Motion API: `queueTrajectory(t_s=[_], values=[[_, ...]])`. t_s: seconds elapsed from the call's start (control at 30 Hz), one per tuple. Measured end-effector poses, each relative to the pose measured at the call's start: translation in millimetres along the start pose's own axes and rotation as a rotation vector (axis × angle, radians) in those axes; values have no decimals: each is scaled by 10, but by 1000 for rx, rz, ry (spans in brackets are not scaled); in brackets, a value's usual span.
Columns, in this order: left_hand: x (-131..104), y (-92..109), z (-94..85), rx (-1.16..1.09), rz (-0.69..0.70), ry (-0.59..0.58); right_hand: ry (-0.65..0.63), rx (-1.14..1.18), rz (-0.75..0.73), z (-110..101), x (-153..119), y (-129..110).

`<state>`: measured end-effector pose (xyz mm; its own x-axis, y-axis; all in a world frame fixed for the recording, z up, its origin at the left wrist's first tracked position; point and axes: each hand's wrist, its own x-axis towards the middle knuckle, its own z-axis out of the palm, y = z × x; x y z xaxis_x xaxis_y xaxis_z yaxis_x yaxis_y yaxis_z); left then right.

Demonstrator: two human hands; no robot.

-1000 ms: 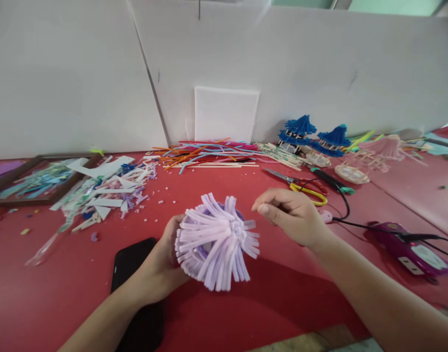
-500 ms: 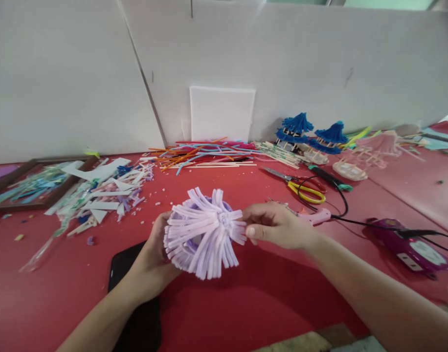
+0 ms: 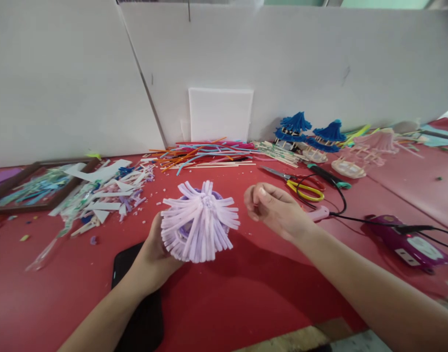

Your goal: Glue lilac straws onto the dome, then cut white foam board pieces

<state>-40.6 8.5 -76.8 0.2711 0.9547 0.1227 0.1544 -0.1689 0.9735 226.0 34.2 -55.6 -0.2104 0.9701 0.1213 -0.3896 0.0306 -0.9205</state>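
A pale lilac pipe-cleaner pavilion roof (image 3: 205, 220), its fuzzy strands fanning out from a knotted top, is held above the red table. Behind the strands a darker purple ring shows in part. My left hand (image 3: 158, 254) grips this model from its left side, with the fingertips hidden behind it. To the right, apart from the model, my right hand (image 3: 270, 208) hangs in the air with its fingers curled in and the thumb against them. Nothing shows between those fingers.
Colourful pipe cleaners (image 3: 209, 154) lie at the back. Scissors (image 3: 297, 186), a pink glue gun (image 3: 317, 214) and a purple power strip (image 3: 407, 244) with cables are at right. Blue pavilions (image 3: 293, 129) stand behind. Scraps (image 3: 110, 190) lie left; a black phone (image 3: 143, 313) lies under my left arm.
My right hand has let go of the model's right edge and drawn up and away to the right. The lilac model has turned and shifted slightly left and up in my left hand.
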Motion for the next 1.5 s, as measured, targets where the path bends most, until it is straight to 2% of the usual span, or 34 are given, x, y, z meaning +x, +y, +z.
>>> queueTrajectory(t_s=[0.17,0.23,0.37,0.5,0.67,0.77,0.9,0.93,1.0,1.1,1.2,1.3,1.4,1.5], values=[[19,-9,64,136,22,23,-30,505,75,-9,17,-68],[28,-26,108,212,34,64,-55,595,95,-31,25,-81],[70,-48,227,373,67,112,-12,571,109,-41,49,-82],[222,-115,330,508,130,145,15,558,141,29,69,-77],[428,-196,263,655,163,193,-31,547,254,147,15,-87],[346,-10,193,740,220,268,-49,535,320,204,-86,-96],[51,476,280,785,373,342,-34,516,393,341,-248,-81],[-13,585,330,772,400,316,-24,513,422,392,-283,-74],[-101,729,434,690,349,187,9,508,491,503,-343,-70],[-147,758,543,652,315,101,12,523,555,652,-409,-100],[-165,683,576,662,349,184,-72,548,574,733,-453,-150],[-185,643,557,716,461,278,-145,554,566,757,-485,-172],[-189,664,520,738,561,236,-223,541,501,758,-511,-163],[-181,707,496,646,590,202,-277,519,479,755,-531,-160]])
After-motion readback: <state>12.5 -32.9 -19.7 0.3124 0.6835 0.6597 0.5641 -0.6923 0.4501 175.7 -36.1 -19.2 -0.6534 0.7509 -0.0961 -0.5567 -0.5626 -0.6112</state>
